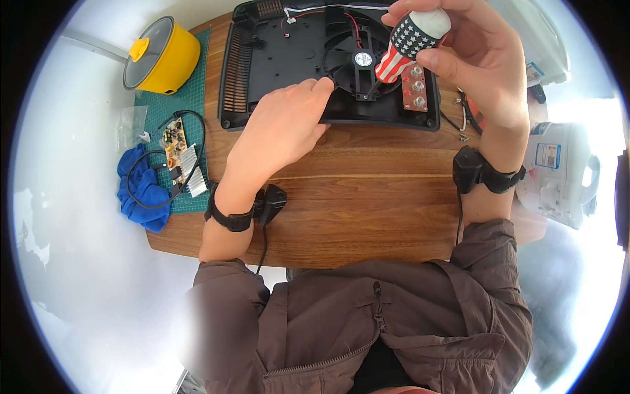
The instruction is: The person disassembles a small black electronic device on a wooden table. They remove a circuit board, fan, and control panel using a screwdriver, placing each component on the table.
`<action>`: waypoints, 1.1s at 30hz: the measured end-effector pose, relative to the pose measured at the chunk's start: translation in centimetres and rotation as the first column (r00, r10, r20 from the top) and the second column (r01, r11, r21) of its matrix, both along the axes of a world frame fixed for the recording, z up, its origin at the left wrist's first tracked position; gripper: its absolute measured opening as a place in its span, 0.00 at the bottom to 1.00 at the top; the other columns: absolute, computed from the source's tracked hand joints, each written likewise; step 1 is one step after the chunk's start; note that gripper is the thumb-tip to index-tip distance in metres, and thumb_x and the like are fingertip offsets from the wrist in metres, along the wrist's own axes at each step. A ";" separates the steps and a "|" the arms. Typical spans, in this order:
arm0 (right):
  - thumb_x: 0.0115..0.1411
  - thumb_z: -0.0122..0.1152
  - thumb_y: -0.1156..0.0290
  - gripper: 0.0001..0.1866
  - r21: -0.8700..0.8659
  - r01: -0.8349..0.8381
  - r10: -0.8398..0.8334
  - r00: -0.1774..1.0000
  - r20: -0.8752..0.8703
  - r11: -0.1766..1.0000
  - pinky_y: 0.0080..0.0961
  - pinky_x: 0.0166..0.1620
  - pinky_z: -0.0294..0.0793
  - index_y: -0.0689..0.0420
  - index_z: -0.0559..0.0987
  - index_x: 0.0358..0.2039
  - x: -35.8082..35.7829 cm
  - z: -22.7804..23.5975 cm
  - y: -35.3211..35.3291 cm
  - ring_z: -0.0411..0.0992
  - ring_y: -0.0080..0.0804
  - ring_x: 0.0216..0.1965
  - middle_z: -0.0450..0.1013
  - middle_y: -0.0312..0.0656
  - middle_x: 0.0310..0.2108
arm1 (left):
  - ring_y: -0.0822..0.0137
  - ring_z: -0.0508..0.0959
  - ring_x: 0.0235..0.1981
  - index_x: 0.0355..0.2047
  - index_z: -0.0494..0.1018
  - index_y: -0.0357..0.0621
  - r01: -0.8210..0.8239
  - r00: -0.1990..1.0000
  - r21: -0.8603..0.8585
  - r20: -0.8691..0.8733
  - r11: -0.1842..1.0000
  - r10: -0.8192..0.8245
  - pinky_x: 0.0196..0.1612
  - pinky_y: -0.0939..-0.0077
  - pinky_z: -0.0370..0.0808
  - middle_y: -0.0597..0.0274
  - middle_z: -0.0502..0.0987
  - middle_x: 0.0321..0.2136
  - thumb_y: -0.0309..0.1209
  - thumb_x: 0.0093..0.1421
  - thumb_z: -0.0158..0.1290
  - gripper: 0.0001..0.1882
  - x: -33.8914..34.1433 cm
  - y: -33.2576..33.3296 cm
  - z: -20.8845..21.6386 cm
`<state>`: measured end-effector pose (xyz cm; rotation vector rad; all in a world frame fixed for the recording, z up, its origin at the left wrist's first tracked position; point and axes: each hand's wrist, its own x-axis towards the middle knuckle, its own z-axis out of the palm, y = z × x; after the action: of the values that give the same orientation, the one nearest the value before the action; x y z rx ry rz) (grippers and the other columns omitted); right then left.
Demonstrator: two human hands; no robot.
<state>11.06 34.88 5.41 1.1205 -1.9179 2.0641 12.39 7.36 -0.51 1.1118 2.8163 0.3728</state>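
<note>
Leftmost, a blue cloth (141, 197) lies bunched over the edge of a green cutting mat (147, 103); a clear plastic bag (131, 125) sits above it, and a yellow pot (176, 62) with a grey lid stands at the mat's far end. Next comes a circuit board (173, 139) with a silver heat sink and a black cable looped around it. The left hand (281, 125) has its fingers bent over the front edge of a black housing (275, 69) on the wooden table (361, 217); how firmly it grips cannot be told. Right of that hand, a fan (363, 59) sits inside the housing. Above the fan's right side, the right hand (476, 62) grips a handle (412, 41) patterned with stars and stripes, its white top up and its lower end slanting left, near a small reddish-brown board (415, 98). Farther right stands a white container (548, 174).
</note>
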 end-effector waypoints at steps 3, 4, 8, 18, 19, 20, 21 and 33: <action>0.57 0.73 0.81 0.24 -0.014 0.040 -0.039 0.998 0.047 0.999 0.31 0.52 0.82 0.69 0.75 0.52 0.3 -0.1 -0.1 0.78 0.34 0.50 0.77 0.50 0.49 | 0.43 0.79 0.45 0.51 0.69 0.40 0.000 1.000 0.029 0.008 1.000 0.000 0.46 0.56 0.77 0.48 0.79 0.44 0.31 0.57 0.63 0.23 -0.2 -0.2 -0.4; 0.57 0.73 0.81 0.24 -0.029 0.079 -0.078 0.997 0.021 0.996 0.31 0.52 0.82 0.69 0.75 0.52 0.5 -0.1 -0.5 0.78 0.34 0.50 0.77 0.50 0.49 | 0.43 0.79 0.45 0.51 0.70 0.40 -0.011 1.000 0.031 0.013 0.999 0.011 0.46 0.56 0.77 0.48 0.79 0.44 0.32 0.58 0.63 0.23 -0.3 -0.1 -0.4; 0.58 0.70 0.83 0.24 -0.047 0.061 -0.062 0.998 -0.017 0.997 0.31 0.53 0.81 0.68 0.74 0.54 0.0 -0.8 -0.9 0.77 0.35 0.52 0.76 0.51 0.51 | 0.44 0.79 0.45 0.50 0.71 0.40 -0.070 0.995 0.048 -0.064 0.996 0.073 0.46 0.56 0.77 0.48 0.79 0.44 0.36 0.60 0.63 0.22 -0.3 -0.3 -1.4; 0.63 0.62 0.84 0.24 -0.063 -0.022 0.014 0.991 -0.133 0.998 0.35 0.63 0.72 0.67 0.71 0.59 -2.5 -2.0 -0.4 0.72 0.36 0.59 0.73 0.51 0.56 | 0.48 0.81 0.35 0.43 0.69 0.42 -0.056 0.987 0.090 -0.143 0.994 0.068 0.39 0.57 0.77 0.53 0.80 0.32 0.47 0.56 0.67 0.27 -1.4 1.1 -3.2; 0.63 0.63 0.82 0.24 -0.048 0.000 -0.004 0.996 -0.090 0.999 0.35 0.63 0.72 0.67 0.71 0.59 -2.0 -1.7 -0.3 0.72 0.36 0.59 0.73 0.51 0.57 | 0.49 0.80 0.33 0.42 0.69 0.42 -0.060 0.982 0.090 -0.173 0.994 0.075 0.38 0.58 0.77 0.53 0.79 0.29 0.49 0.55 0.67 0.28 -1.3 1.4 -3.3; 0.63 0.63 0.81 0.24 -0.039 0.013 -0.016 0.997 -0.077 0.999 0.34 0.63 0.71 0.67 0.71 0.60 -1.7 -1.5 -0.5 0.72 0.36 0.59 0.72 0.51 0.57 | 0.49 0.80 0.31 0.41 0.68 0.42 -0.066 0.976 0.090 -0.203 0.994 0.083 0.37 0.58 0.77 0.54 0.78 0.26 0.51 0.54 0.67 0.29 -1.4 1.6 -3.4; 0.63 0.63 0.80 0.24 -0.031 0.026 -0.028 0.998 -0.065 0.999 0.34 0.64 0.71 0.67 0.71 0.60 -1.3 -1.3 -0.6 0.72 0.36 0.59 0.72 0.50 0.58 | 0.49 0.80 0.29 0.40 0.68 0.42 -0.064 0.975 0.091 -0.205 0.994 0.082 0.36 0.58 0.77 0.54 0.78 0.24 0.51 0.54 0.68 0.29 -1.4 1.6 -3.5; 0.55 0.78 0.74 0.25 -0.090 0.252 -0.266 0.935 -0.233 0.964 0.25 0.52 0.75 0.65 0.79 0.51 -2.8 -3.2 -1.4 0.75 0.28 0.46 0.76 0.42 0.46 | 0.50 0.79 0.24 0.40 0.67 0.42 -0.043 0.974 0.114 -0.217 0.993 0.067 0.33 0.61 0.77 0.55 0.75 0.18 0.54 0.53 0.67 0.31 -1.6 1.5 -4.0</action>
<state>8.21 33.51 2.22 0.9926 -1.7677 1.7442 10.79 8.89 -4.53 1.1643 3.0595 0.4370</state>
